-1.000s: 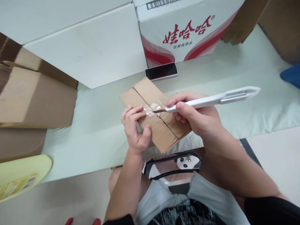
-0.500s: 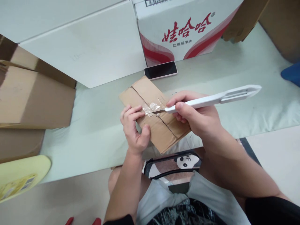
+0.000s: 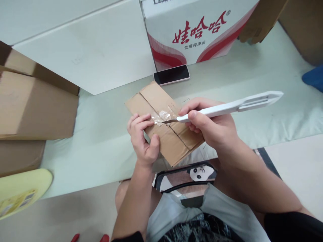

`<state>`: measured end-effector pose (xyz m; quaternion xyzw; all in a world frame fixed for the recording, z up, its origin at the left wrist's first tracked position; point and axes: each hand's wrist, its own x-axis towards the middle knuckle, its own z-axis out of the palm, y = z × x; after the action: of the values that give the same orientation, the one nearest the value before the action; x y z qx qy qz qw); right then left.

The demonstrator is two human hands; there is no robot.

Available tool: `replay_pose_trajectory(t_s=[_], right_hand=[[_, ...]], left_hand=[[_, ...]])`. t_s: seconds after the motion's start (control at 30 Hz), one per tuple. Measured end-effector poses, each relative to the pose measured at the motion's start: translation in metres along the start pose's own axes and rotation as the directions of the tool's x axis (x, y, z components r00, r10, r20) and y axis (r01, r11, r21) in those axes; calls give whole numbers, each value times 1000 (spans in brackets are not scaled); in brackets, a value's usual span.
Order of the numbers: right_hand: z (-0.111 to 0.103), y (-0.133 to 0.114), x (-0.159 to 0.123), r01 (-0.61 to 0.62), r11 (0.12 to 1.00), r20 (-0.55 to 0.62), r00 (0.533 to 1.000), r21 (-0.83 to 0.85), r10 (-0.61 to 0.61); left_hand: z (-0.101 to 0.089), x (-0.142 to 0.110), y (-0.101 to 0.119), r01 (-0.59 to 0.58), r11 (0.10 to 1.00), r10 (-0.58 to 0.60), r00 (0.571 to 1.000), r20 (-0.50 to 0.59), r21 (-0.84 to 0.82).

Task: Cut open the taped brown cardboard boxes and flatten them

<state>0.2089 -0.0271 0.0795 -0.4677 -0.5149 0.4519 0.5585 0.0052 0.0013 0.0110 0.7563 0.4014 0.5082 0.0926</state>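
Note:
A small flat cardboard box lies tilted on the pale green cloth, with a dark seam along its top and clear crinkled tape across the middle. My left hand grips the box's left edge, its fingertips by the tape and the thumb on the near side. A white-handled craft knife is pinched in my right hand between thumb and fingers. Its thin dark blade points left and meets the tape near the seam. The lower fingers of that hand are close over the box's right side.
Behind the box a phone lies before a white and red carton and a large white box. Brown cartons and a yellow object stand left. A panda-print bag rests by my lap. The table cloth spreads around.
The whole scene has shifted very slightly left in the view. Both hands keep their hold, and the blade stays at the tape with hardly any visible movement against the box.

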Motion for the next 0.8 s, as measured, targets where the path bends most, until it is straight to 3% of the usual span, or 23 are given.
replay_pose_trajectory(t_s=[0.4,0.8], right_hand=[[0,-1,0,-12,1000,-3,1000,-17,11],[-1,0,-1,-12,1000,2,1000,-23,12]], left_hand=[[-1,0,-1,15,999,-16,1000,18,52],[0,1,-1,0,1000,0,1000,-8,-1]])
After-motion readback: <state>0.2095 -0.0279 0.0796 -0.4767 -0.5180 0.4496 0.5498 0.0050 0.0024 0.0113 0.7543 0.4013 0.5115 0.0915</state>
